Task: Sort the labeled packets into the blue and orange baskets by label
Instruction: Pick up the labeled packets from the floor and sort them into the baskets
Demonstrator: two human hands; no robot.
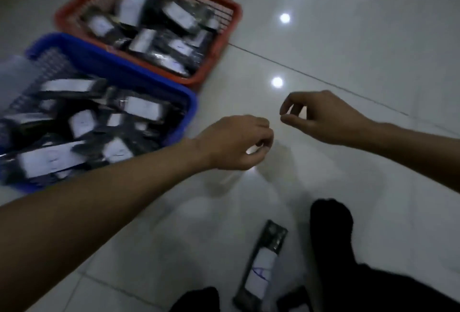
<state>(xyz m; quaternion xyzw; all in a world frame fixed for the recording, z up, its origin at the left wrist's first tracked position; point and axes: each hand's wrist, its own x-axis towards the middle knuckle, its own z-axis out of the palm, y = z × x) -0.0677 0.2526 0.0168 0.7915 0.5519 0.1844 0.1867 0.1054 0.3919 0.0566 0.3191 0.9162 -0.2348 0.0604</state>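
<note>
Packet [261, 265] at bottom centre on the floor [348, 62], blue scrawl on its label unreadable, lies well below both hands: left [236, 143] and right [321, 114] fingers loosely curled, holding nothing.

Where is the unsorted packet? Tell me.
In the head view the packet lies on the floor at bottom centre, between the person's dark-clothed legs, nearer than both hands and right of the blue basket.

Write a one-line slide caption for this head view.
Both hands, left hand and right hand, hover empty beside filled blue basket and orange basket; one packet remains.
</note>
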